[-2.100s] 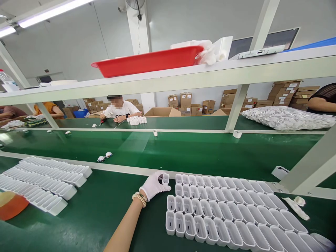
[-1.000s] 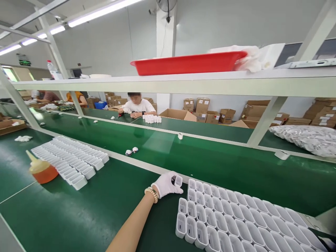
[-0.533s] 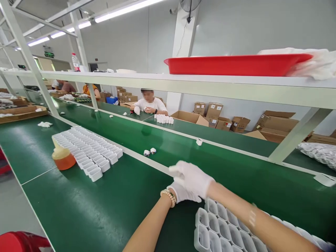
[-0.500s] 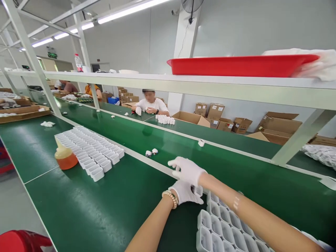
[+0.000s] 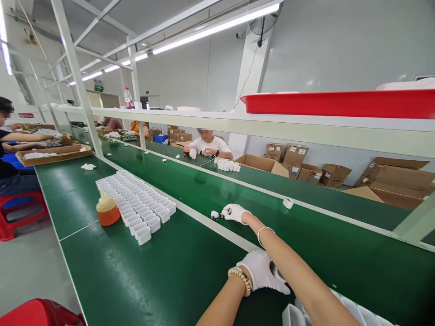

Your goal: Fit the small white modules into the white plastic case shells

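Note:
My right hand, in a white glove, stretches over the sunken green strip. Its fingertips close on a small white-and-black piece, whose kind I cannot make out. A similar white-and-black piece lies just left of it. Nearer to me, my left hand, also gloved, curls around a white plastic cup that is mostly hidden by the hand and my right forearm. Below and right of it stand rows of white cups, cut off by the frame's bottom and partly behind my right arm.
Rows of white cups stand left, beside a bottle of orange liquid. A white ring-like piece lies on the strip's far side. Overhead runs a shelf with a red tray. A co-worker sits opposite.
My right hand has moved forward from above my left hand to the two small pieces and closed on one. My left hand stays around the cup. The view has swung left.

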A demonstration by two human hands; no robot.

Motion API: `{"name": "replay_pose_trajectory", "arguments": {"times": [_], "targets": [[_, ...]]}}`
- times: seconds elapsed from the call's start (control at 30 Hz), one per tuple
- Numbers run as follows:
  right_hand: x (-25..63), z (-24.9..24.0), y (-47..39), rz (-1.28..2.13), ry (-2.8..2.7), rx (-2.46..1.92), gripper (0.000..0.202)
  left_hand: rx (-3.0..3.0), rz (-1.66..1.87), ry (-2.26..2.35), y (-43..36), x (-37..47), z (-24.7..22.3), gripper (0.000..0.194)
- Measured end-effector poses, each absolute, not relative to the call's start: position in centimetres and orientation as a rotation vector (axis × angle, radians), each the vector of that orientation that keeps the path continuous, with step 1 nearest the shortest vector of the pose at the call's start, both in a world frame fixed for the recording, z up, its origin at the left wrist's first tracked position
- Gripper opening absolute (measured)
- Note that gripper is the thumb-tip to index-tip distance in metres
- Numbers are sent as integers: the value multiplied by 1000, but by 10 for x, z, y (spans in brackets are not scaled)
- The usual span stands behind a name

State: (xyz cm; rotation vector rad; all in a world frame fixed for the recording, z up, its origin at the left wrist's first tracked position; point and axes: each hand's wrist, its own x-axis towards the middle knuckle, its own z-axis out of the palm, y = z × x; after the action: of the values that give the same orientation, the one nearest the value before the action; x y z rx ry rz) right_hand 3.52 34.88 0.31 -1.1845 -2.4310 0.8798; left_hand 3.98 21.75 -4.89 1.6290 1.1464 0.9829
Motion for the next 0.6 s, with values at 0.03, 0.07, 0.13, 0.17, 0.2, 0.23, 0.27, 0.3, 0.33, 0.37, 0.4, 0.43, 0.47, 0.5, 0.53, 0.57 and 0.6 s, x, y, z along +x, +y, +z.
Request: {"name": "replay_pose_trajectory", "arguments": {"times": [0.03, 0.07, 0.13, 0.17, 0.2, 0.23, 0.27, 0.3, 0.33, 0.37, 0.4, 0.43, 0.47, 0.5, 0.53, 0.57, 0.6], "targets": [[43, 6, 347, 920, -2413, -1204, 20, 1641, 968, 1151, 217, 39, -47, 39], [52, 11, 344, 954, -2386, -1218, 21, 1652, 954, 1156, 217, 37, -46, 40], [76, 22, 334, 1002, -2306, -1231, 21, 1667, 942, 1160, 217, 35, -41, 42], [90, 30, 326, 1013, -2257, -1230, 21, 1672, 947, 1160, 216, 34, -37, 42], [107, 38, 317, 1017, -2204, -1223, 22, 1680, 952, 1151, 216, 33, -33, 43], [125, 47, 305, 1015, -2152, -1214, 23, 1691, 960, 1138, 215, 32, -27, 43], [144, 56, 291, 1006, -2100, -1205, 25, 1703, 972, 1125, 213, 31, -20, 44], [163, 66, 275, 991, -2051, -1196, 29, 1719, 984, 1114, 212, 30, -12, 45], [182, 74, 257, 969, -2008, -1190, 34, 1736, 997, 1108, 209, 30, -3, 46], [200, 82, 238, 940, -1969, -1188, 38, 1755, 1013, 1110, 205, 30, 7, 48], [216, 88, 218, 909, -1936, -1191, 41, 1776, 1028, 1110, 200, 30, 18, 50], [229, 92, 198, 879, -1907, -1197, 43, 1815, 1048, 1111, 194, 31, 29, 51], [238, 94, 179, 847, -1881, -1212, 44, 1916, 1089, 1113, 187, 32, 40, 50], [245, 94, 162, 817, -1852, -1235, 45, 2028, 1131, 1103, 180, 33, 50, 47], [248, 93, 147, 792, -1813, -1265, 45, 2140, 1166, 1083, 172, 34, 59, 44], [249, 91, 134, 775, -1762, -1295, 46, 2239, 1200, 1068, 165, 34, 67, 41], [247, 89, 124, 767, -1705, -1317, 47, 2325, 1223, 1057, 159, 35, 73, 39]]}}
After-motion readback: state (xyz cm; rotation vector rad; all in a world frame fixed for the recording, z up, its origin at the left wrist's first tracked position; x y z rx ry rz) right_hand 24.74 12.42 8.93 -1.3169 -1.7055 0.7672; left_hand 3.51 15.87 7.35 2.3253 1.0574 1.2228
